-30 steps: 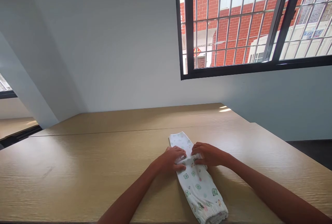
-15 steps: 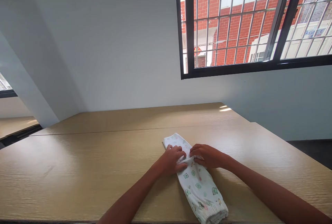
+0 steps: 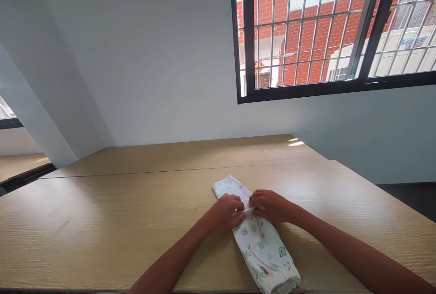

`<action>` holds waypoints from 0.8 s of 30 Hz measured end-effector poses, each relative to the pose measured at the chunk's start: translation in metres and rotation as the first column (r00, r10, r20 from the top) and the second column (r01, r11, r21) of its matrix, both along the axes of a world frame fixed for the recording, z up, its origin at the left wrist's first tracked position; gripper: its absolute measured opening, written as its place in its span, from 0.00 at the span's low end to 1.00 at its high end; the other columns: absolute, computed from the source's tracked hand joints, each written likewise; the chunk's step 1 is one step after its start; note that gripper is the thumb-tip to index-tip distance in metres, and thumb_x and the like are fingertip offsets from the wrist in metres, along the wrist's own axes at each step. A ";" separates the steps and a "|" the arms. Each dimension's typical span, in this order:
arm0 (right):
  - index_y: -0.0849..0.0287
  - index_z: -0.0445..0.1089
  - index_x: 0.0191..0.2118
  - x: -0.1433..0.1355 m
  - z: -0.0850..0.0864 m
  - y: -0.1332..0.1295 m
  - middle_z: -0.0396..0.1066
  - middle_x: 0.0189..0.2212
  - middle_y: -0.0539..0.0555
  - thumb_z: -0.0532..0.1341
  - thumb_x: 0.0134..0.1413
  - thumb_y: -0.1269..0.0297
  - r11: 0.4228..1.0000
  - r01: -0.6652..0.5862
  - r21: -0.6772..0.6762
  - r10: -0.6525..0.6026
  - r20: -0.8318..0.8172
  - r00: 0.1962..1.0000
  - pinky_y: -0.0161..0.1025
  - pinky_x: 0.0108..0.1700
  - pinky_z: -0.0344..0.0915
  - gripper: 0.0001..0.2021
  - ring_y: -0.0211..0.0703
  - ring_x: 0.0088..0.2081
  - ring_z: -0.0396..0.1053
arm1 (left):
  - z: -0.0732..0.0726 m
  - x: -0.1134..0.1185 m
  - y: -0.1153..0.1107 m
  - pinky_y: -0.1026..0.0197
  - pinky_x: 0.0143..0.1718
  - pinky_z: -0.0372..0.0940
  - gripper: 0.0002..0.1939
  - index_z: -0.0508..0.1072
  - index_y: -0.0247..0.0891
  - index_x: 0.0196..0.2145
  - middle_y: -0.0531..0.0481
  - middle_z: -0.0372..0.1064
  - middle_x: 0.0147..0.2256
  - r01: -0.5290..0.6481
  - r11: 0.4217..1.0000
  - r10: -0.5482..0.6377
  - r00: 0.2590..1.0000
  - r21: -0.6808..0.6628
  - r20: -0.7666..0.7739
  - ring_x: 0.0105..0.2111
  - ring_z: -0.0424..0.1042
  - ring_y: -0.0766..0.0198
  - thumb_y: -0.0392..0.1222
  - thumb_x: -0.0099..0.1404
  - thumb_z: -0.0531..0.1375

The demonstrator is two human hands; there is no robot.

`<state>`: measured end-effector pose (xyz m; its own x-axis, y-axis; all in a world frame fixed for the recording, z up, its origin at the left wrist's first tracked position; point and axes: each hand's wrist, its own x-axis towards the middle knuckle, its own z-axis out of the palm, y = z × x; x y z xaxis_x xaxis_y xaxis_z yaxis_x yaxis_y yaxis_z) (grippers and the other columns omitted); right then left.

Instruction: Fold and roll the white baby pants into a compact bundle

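Garment: a white folded cotton garment printed with small green animal faces (image 3: 259,245), long and narrow, gathered elastic hem at the near end, lying flat and slanted on the light wooden table (image 3: 102,221).
Position: its middle sits right under both sets of fingers; the far end pokes out beyond them, the near end runs toward the table edge.
Left hand (image 3: 226,211): palm down, fingers curled and pinching a ridge of cloth at the middle.
Right hand (image 3: 269,205): palm down, fingers bent, gripping the same ridge, fingertips almost meeting the left's.
Arms: both forearms reach in from below, converging on the cloth.
Background: barred black-framed window (image 3: 327,30) above the grey wall.
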<state>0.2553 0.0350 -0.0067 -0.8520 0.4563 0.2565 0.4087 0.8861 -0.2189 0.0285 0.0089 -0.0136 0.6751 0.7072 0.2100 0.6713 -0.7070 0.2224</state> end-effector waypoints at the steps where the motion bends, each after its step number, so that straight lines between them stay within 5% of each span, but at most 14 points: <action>1: 0.59 0.73 0.41 -0.001 0.000 0.000 0.74 0.37 0.57 0.56 0.59 0.69 1.000 -0.001 0.012 0.001 0.010 1.000 0.42 0.45 0.64 0.09 0.47 0.41 0.70 | 0.000 0.000 0.000 0.60 0.41 0.57 0.03 0.71 0.38 0.31 0.52 0.70 0.32 -0.004 1.000 0.004 1.000 -0.001 0.000 0.31 0.67 0.65 0.38 0.61 0.57; 9: 0.60 0.71 0.36 -0.004 0.005 -0.005 0.74 0.31 0.55 0.54 0.62 0.70 0.991 0.075 0.114 -0.086 0.094 0.992 0.39 0.38 0.62 0.09 0.45 0.33 0.70 | 0.007 0.001 -0.003 0.62 0.35 0.58 0.04 0.66 0.37 0.27 0.53 0.66 0.29 -0.036 0.999 0.036 0.999 -0.025 0.004 0.28 0.63 0.65 0.39 0.57 0.59; 14: 0.60 0.69 0.35 -0.005 0.007 -0.009 0.73 0.31 0.54 0.51 0.64 0.71 0.989 0.082 0.119 -0.095 0.110 0.989 0.37 0.32 0.59 0.10 0.43 0.31 0.69 | 0.012 -0.005 -0.003 0.64 0.32 0.58 0.11 0.61 0.36 0.23 0.51 0.65 0.33 0.056 0.995 -0.054 0.998 -0.087 0.030 0.31 0.63 0.65 0.38 0.49 0.63; 17: 0.59 0.67 0.35 -0.003 0.006 -0.009 0.71 0.30 0.54 0.50 0.64 0.70 0.993 0.077 0.086 -0.082 0.064 0.995 0.37 0.31 0.59 0.10 0.42 0.31 0.67 | 0.019 -0.010 -0.003 0.66 0.32 0.59 0.09 0.62 0.36 0.24 0.51 0.65 0.35 0.113 0.979 -0.103 0.992 -0.171 0.067 0.32 0.63 0.66 0.34 0.48 0.61; 24: 0.59 0.67 0.39 0.004 0.004 -0.001 0.69 0.38 0.56 0.61 0.55 0.64 0.995 0.036 -0.098 -0.046 -0.101 0.994 0.39 0.39 0.63 0.07 0.46 0.39 0.66 | 0.028 -0.019 -0.003 0.66 0.31 0.59 0.03 0.66 0.37 0.28 0.53 0.65 0.31 0.054 0.964 -0.010 0.986 -0.261 0.168 0.30 0.63 0.66 0.36 0.54 0.59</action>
<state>0.2593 0.0340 -0.0029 -0.8037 0.5168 0.2951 0.4150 0.8421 -0.3445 0.0099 0.0059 0.0140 0.6704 0.7308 0.1284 0.5881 -0.6289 0.5085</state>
